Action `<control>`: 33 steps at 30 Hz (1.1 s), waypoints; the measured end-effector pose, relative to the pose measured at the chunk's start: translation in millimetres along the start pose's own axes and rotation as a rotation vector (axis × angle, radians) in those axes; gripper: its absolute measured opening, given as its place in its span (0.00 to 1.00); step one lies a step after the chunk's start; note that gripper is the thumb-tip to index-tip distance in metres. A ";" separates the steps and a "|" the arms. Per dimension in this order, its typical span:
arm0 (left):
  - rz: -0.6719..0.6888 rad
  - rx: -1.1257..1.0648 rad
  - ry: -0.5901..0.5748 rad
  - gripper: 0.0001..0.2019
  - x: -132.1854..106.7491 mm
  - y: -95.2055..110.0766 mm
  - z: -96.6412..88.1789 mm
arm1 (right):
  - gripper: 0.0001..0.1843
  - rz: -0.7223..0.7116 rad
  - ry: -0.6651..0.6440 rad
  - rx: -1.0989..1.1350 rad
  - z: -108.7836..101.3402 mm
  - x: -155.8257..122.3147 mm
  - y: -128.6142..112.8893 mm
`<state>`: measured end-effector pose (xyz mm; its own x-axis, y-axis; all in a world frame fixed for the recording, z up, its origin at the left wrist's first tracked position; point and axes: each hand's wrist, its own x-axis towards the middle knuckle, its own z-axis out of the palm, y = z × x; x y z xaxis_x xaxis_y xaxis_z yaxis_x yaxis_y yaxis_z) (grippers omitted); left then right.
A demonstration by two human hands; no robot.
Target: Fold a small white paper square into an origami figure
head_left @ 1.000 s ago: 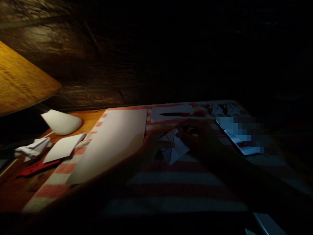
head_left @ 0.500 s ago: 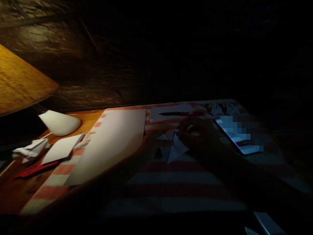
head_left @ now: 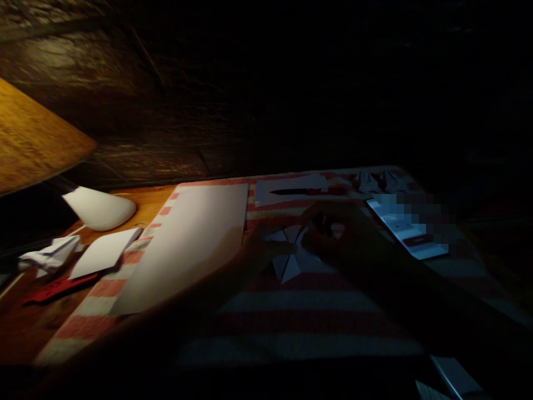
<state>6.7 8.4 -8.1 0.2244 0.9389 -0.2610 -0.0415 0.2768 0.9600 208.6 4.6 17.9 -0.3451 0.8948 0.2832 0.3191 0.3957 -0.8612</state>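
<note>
A small white folded paper (head_left: pixel 291 258) with several creases lies on the red and white striped cloth (head_left: pixel 300 322) in dim light. My left hand (head_left: pixel 262 250) rests on its left side, a finger laid flat across it. My right hand (head_left: pixel 339 236) is curled over its right edge, fingers pinched at the paper. Both hands are dark silhouettes, so finger detail is poor.
A large white sheet (head_left: pixel 191 239) lies to the left. A knife (head_left: pixel 308 191) rests on paper at the back, folded paper shapes (head_left: pixel 378 180) beside it. A lit phone (head_left: pixel 410 233) sits right. A lamp shade (head_left: pixel 37 144), lamp base (head_left: pixel 97 208), crumpled paper (head_left: pixel 50 253) and small sheet (head_left: pixel 104 253) are far left.
The folded paper has turned and flattened a little under my hands. My right hand has shifted slightly over its right side. The view has drifted a little.
</note>
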 end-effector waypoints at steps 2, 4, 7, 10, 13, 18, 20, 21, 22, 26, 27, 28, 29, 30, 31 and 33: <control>0.029 0.025 0.004 0.17 -1.0 0.4 0.2 | 0.09 -0.002 0.015 -0.014 -1.0 0.4 -0.7; 0.057 0.064 -0.003 0.18 -2.0 1.1 0.1 | 0.13 0.006 0.045 -0.003 -1.6 0.6 -1.0; 0.118 0.087 -0.028 0.20 -2.3 0.7 -0.8 | 0.11 0.003 0.031 0.010 -1.3 0.0 -0.1; 0.132 0.105 0.017 0.18 -0.5 -2.1 -1.6 | 0.09 0.001 -0.002 -0.008 -0.1 -0.9 3.0; 0.046 0.101 0.038 0.15 0.2 -3.4 -0.4 | 0.12 -0.046 -0.045 -0.006 0.4 -0.2 7.9; 0.028 -0.047 -0.028 0.20 -2.7 0.5 3.7 | 0.12 -0.144 -0.084 0.039 -2.9 3.6 12.2; -0.035 -0.066 -0.045 0.16 -2.9 1.4 3.7 | 0.11 -0.113 -0.097 0.063 -5.5 4.5 10.3; -0.066 -0.073 -0.056 0.14 -2.7 1.4 3.4 | 0.10 -0.094 -0.106 0.080 -6.8 4.7 9.0; -0.092 -0.087 -0.074 0.13 -2.4 1.2 3.0 | 0.09 -0.082 -0.115 0.096 -8.0 4.9 7.7; -0.141 -0.168 -0.194 0.12 -2.7 0.2 1.5 | 0.06 -0.054 -0.143 0.183 -10.3 5.8 8.7; -0.155 -0.177 -0.223 0.13 -2.9 0.2 1.2 | 0.05 -0.052 -0.167 0.232 -10.1 6.2 10.6; -0.168 -0.181 -0.250 0.13 -3.1 0.2 0.8 | 0.05 -0.047 -0.197 0.285 -9.8 6.7 12.8; -0.182 -0.181 -0.278 0.14 -3.1 0.4 0.3 | 0.05 -0.045 -0.228 0.339 -9.4 7.3 15.0; -0.200 -0.178 -0.305 0.14 -2.9 0.6 -0.2 | 0.05 -0.049 -0.253 0.389 -9.0 7.8 17.0; -0.215 -0.175 -0.328 0.15 -2.5 0.8 -0.7 | 0.05 -0.052 -0.267 0.427 -8.6 8.3 18.5; -0.232 -0.162 -0.352 0.15 -1.8 1.6 -1.4 | 0.04 -0.063 -0.279 0.480 -8.2 8.8 19.9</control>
<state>4.9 7.5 -6.2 0.5620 0.7291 -0.3907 -0.0964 0.5269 0.8445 219.2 22.1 6.8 -0.5918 0.7580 0.2742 -0.1247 0.2500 -0.9602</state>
